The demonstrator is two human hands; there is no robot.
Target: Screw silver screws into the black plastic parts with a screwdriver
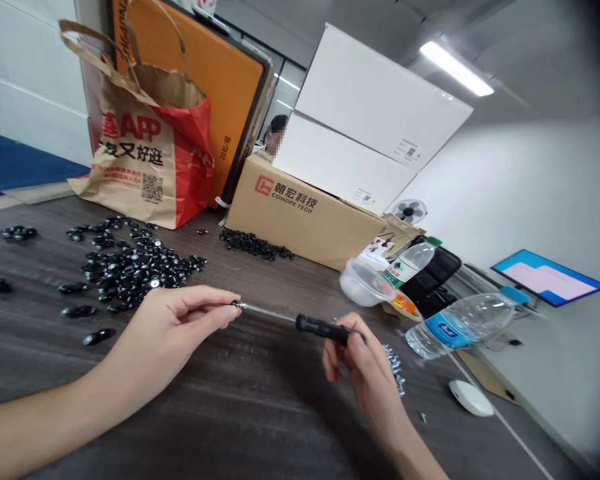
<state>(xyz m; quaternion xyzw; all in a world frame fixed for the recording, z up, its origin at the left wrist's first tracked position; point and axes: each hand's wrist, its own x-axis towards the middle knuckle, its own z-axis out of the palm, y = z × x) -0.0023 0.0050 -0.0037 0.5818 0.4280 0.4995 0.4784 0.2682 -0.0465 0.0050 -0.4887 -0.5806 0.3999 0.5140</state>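
Note:
A screwdriver [325, 329] with a black handle and a thin metal shaft is held in my right hand [363, 360], fingers closed round the handle. Its tip points left and meets a small black part [236, 304] pinched between the thumb and fingertips of my left hand [185, 320]. Most of that part is hidden by the fingers. Left of my left hand lies a big heap of small black parts [130, 267], some with silvery centres. Partly behind my right hand is a pile of silver screws [395, 370].
A paper bag [145, 147] and a cardboard box [305, 213] with white boxes [370, 100] on top stand at the back. A second black pile [255, 245] lies before the box. Rightward are a plastic tub [365, 283], a water bottle [465, 323] and a white mouse [471, 398].

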